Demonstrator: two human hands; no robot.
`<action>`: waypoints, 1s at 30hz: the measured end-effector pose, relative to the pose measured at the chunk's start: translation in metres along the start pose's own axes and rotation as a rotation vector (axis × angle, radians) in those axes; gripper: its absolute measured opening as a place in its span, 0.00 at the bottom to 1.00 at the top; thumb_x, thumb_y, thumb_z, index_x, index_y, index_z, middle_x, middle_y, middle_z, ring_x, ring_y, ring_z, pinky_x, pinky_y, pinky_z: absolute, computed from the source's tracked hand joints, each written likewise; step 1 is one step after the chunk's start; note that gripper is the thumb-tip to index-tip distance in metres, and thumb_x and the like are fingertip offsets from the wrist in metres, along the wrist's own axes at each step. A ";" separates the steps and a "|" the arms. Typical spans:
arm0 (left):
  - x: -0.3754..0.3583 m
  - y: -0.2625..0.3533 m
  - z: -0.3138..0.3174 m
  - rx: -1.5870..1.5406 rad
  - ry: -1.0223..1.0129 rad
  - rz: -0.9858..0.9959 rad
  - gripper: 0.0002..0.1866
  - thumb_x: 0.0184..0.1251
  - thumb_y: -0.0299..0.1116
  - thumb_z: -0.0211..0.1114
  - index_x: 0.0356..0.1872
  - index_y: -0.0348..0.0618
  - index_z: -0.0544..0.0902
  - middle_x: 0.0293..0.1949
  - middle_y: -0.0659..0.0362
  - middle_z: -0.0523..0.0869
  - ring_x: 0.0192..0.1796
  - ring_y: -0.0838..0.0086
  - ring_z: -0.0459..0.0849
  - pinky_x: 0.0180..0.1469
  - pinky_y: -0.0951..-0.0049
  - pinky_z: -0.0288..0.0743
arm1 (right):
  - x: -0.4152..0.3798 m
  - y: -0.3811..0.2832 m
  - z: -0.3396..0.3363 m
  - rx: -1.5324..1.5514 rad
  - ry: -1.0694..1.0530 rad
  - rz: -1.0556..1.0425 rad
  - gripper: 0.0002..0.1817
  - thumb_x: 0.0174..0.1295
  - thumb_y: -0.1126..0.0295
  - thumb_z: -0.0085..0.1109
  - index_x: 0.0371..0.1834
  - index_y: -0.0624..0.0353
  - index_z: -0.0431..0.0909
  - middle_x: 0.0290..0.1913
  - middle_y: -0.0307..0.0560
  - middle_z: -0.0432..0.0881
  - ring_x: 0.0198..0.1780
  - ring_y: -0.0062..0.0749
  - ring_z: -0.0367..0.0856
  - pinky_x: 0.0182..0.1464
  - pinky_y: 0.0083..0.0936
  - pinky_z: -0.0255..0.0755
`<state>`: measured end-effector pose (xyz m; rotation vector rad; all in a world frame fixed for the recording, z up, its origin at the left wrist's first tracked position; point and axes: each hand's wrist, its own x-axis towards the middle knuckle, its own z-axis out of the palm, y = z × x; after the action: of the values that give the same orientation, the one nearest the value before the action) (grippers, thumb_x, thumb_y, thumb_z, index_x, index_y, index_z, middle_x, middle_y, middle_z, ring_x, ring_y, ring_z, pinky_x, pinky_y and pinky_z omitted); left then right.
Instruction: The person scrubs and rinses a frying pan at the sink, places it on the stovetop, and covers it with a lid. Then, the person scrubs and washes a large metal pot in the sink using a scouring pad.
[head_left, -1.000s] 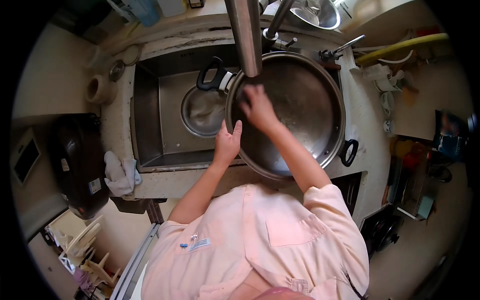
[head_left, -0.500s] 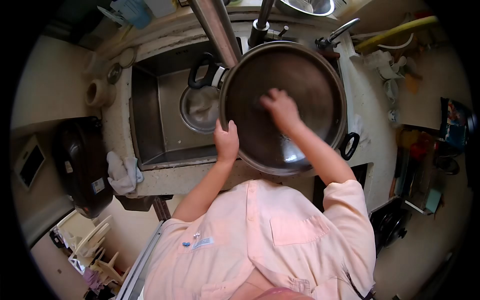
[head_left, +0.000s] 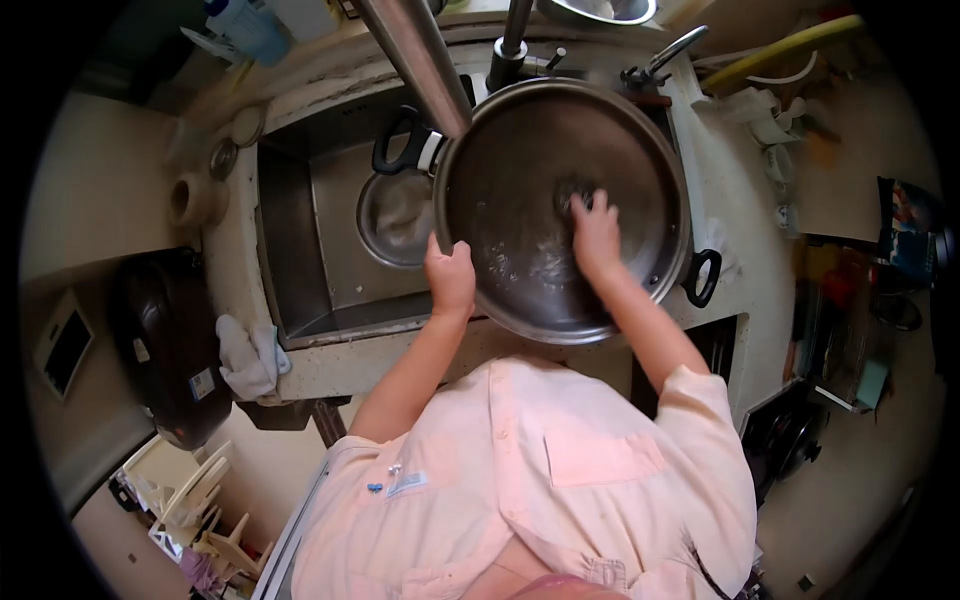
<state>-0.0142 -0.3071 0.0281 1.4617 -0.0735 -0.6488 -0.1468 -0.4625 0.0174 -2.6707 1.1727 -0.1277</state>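
Note:
A large round metal pan [head_left: 520, 150] with two black handles rests over the right part of the sink [head_left: 330, 200], and water ripples inside it. My left hand [head_left: 450, 278] grips the pan's left rim, thumb up. Inside the pan, right of its centre, my right hand [head_left: 597, 238] has its fingers curled on a small dark scrubber-like thing [head_left: 574, 198], which is blurred. Left of the pan, in the sink, a metal bowl [head_left: 400, 220] holds something pale and is partly covered by the pan.
The faucet spout [head_left: 425, 70] hangs over the pan's upper left. A second tap [head_left: 665, 60] stands at the back right. White cloths [head_left: 250, 358] lie at the counter's left front edge. A clay pot [head_left: 195, 200] and a metal bowl [head_left: 600, 8] sit nearby.
My right hand has moved right and slightly down inside the pan. Ripples now show on the water. My left hand still holds the rim.

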 end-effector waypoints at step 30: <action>-0.008 0.010 0.007 -0.201 0.027 -0.042 0.25 0.50 0.14 0.47 0.53 0.33 0.73 0.42 0.57 0.82 0.40 0.76 0.80 0.46 0.80 0.72 | -0.080 -0.008 -0.055 -0.133 -0.598 -0.026 0.13 0.51 0.66 0.58 0.35 0.64 0.78 0.41 0.59 0.73 0.43 0.49 0.74 0.43 0.39 0.73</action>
<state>-0.0208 -0.3101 0.0411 1.2805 0.0426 -0.6514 -0.2046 -0.4074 0.0730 -2.5435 0.9679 0.7157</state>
